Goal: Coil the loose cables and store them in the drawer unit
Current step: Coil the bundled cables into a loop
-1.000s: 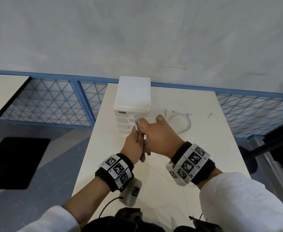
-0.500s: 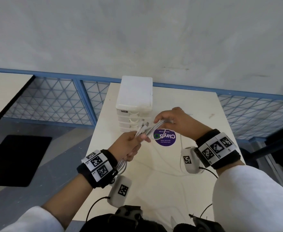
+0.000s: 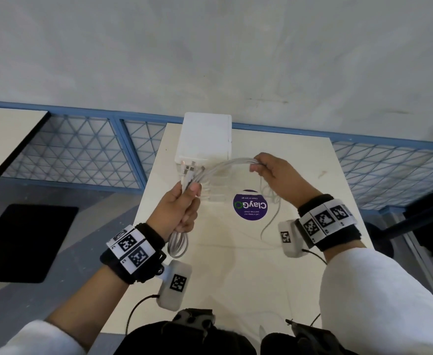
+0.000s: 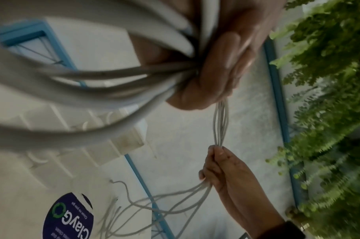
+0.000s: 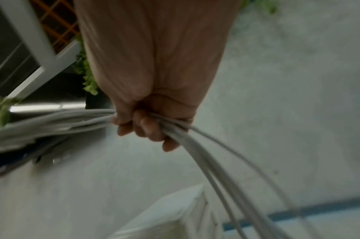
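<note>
Several white cables (image 3: 225,166) run as one bundle between my two hands above the cream table (image 3: 235,278). My left hand (image 3: 182,208) grips the bundle near its plugs (image 3: 188,170), with coiled loops (image 3: 178,245) hanging below the fist. My right hand (image 3: 266,170) pinches the same strands farther right, and their loose ends (image 3: 270,219) trail down onto the table. The white drawer unit (image 3: 205,139) stands at the table's far edge, just behind the hands; its drawers look closed. In the left wrist view the loops (image 4: 93,77) fan out of my fist, and in the right wrist view the strands (image 5: 187,142) pass through my curled fingers.
A round purple sticker (image 3: 250,204) lies on the table below the right hand. A blue-framed mesh railing (image 3: 82,155) and a grey wall stand behind the table. A second table (image 3: 2,139) is at far left, with a black base (image 3: 25,242) on the floor.
My hands were together in front of the drawer unit; the right hand has drawn away to the right along the cables, stretching the bundle out between the hands.
</note>
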A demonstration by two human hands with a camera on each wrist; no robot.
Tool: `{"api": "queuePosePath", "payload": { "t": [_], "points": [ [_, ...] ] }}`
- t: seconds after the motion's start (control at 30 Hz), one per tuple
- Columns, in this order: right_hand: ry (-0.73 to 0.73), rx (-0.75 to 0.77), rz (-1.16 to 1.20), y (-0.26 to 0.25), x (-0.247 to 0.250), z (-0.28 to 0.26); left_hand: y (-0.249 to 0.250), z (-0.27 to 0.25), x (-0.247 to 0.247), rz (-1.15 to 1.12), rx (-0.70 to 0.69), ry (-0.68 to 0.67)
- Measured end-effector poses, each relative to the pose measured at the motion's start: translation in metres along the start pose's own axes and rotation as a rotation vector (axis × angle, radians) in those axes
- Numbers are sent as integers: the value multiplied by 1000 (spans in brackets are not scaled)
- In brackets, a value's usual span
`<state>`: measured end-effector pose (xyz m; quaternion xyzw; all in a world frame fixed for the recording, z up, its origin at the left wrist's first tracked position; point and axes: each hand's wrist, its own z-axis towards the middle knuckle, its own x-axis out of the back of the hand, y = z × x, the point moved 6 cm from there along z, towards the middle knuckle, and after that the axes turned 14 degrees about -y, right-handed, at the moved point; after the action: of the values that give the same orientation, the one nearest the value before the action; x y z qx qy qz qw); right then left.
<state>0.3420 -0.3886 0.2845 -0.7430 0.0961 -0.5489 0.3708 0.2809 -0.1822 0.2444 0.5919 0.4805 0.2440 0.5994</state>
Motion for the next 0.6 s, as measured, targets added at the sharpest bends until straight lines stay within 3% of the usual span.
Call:
{"api": "queuePosePath", "payload": {
  "t": [0.2,0.43,0.6],
  "points": [
    [46,19,188,-17,-33,7,2,22,-14,-94,-109,127],
    [-54,55,294,-42,-80,6,-9,41,-26,-30,-29,223],
    [-61,57,51,-43,-83,6,-6,48,-23,69,-54,256]
  ]
}}
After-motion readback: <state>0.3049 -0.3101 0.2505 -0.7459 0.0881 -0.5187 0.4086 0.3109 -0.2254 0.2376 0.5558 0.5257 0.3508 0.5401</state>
